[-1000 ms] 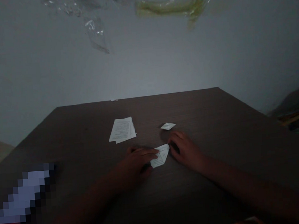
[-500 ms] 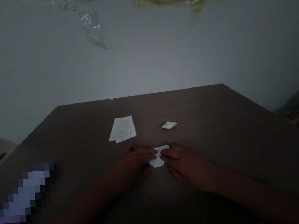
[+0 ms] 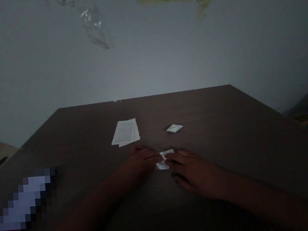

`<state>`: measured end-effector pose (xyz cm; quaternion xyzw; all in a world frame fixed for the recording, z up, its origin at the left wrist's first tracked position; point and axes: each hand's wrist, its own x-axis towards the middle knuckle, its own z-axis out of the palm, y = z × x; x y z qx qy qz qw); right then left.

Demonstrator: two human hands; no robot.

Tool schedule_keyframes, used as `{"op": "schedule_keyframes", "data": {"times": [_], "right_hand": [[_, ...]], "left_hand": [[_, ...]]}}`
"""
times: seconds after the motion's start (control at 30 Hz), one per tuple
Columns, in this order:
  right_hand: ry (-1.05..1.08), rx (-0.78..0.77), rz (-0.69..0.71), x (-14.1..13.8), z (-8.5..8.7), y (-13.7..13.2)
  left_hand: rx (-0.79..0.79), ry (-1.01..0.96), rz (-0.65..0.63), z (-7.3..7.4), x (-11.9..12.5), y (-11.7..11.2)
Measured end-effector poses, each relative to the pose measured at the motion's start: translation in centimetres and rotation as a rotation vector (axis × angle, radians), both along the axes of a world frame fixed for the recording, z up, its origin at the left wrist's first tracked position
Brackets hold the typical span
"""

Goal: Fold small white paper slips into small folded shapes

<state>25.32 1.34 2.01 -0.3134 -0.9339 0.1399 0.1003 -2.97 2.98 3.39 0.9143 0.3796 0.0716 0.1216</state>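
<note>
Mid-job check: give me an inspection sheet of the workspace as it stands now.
Surface: dark wooden table, dimly lit.
Job's things: small printed paper piece lying between the two hands.
Clutter: paper stack and small folded paper, both beyond the hands.
Hands: left hand and right hand lie flat, fingertips on the small printed paper piece.
Cables: nothing seen.
Surroundings: pale wall; clear plastic bags hanging above.

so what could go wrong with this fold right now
The small printed paper is mostly hidden under the fingers of the left hand and right hand, so a crease could land crooked. The light is dim, which makes edges hard to line up. A sliding forearm might also knock the paper stack or the small folded piece.
</note>
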Motion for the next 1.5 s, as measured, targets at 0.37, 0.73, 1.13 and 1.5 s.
{"op": "schedule_keyframes", "data": {"times": [0.37,0.73,1.13,1.5], "right_hand": [[-0.060,-0.030,0.104,0.7,1.2,0.1],[0.058,-0.119,0.129,0.9,2.0,0.6],[0.047,-0.078,0.124,0.6,1.1,0.2],[0.026,-0.025,0.107,0.3,0.5,0.0]], "left_hand": [[-0.161,-0.110,0.063,-0.3,-0.2,0.3],[-0.113,-0.137,0.232,-1.9,1.7,0.2],[-0.128,-0.150,0.274,-1.8,2.2,0.2],[-0.095,-0.122,0.249,-2.0,1.4,0.2]]}}
